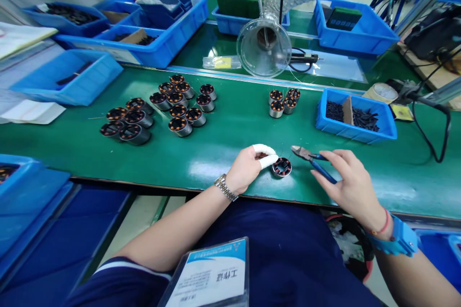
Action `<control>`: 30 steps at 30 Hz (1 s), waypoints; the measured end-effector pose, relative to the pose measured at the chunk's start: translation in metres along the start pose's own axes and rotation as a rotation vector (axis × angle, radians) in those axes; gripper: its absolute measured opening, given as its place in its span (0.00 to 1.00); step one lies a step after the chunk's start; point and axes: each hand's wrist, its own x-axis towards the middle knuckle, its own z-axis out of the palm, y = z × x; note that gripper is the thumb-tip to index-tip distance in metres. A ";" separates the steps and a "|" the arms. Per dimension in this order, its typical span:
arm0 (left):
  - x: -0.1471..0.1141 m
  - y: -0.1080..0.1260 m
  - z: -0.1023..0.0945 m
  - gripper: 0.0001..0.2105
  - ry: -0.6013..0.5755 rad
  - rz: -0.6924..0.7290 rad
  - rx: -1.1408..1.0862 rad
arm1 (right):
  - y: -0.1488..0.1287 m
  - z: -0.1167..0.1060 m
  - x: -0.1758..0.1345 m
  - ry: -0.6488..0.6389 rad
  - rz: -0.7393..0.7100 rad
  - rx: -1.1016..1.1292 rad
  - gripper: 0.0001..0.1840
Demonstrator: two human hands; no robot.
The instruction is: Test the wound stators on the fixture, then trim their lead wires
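Observation:
A motor stator (281, 167), a metal ring with copper windings inside, lies on the green bench top in front of me. At its upper left edge, my left hand (254, 165), with white finger cots on thumb and forefinger, has its fingertips pinched together. What they pinch is too small to make out, though a thin wire end sticks up there. To the right, my right hand (347, 180) holds wire cutters (324, 170) by their blue handles. The cutters' jaws point left, just above and right of the stator, apart from it.
Groups of stators (180, 127) stand left of centre, and a small cluster (276, 109) stands behind my hands. A blue bin (355, 134) of short black pieces sits at right. Overhead hangs a clear extraction funnel (248, 60). More blue trays (158, 55) line the back left.

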 end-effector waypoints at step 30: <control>0.000 -0.001 0.005 0.07 -0.005 0.028 0.005 | -0.022 0.017 -0.004 -0.021 -0.045 0.071 0.18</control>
